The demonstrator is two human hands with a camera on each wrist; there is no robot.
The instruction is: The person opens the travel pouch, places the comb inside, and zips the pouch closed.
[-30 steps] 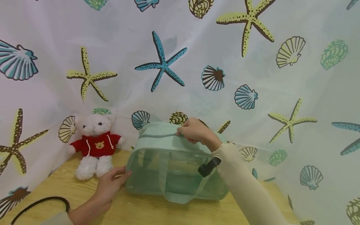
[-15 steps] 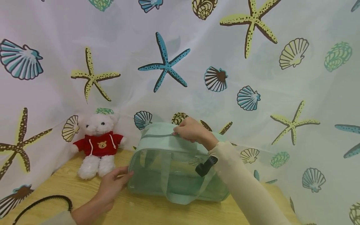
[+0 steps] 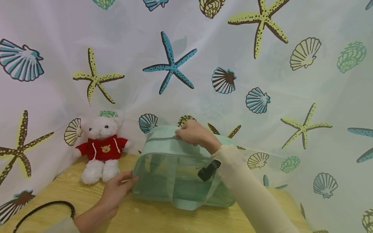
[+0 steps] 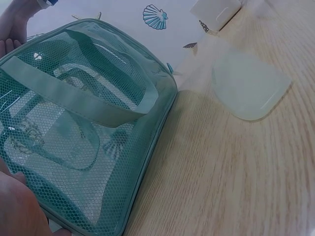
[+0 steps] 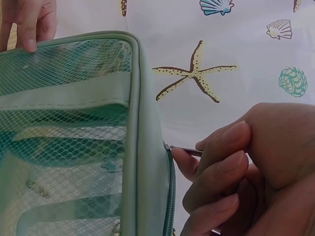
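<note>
A mint-green travel bag (image 3: 155, 181) with see-through mesh sides stands upright on the table. Its zipper (image 3: 160, 139) runs along the top, and a strap handle (image 3: 186, 204) hangs down the front. My right hand (image 3: 194, 133) pinches the small metal zipper pull (image 5: 189, 151) between thumb and curled fingers, near the top's middle. At the bag's left end, my left hand (image 3: 113, 191) holds the edge, thumb at the front corner and fingers around the side. In the left wrist view, part of that left hand (image 4: 19, 209) shows against the mesh.
A white teddy bear (image 3: 102, 149) in a red hoodie sits left of the bag. A black coiled cord (image 3: 48, 205) lies at the table's (image 3: 151, 220) lower left. Behind everything hangs a curtain (image 3: 131, 42) printed with shells and starfish.
My right hand has slid a little to the left along the top of the bag with the zipper pull. My left hand keeps its hold on the bag's left end.
</note>
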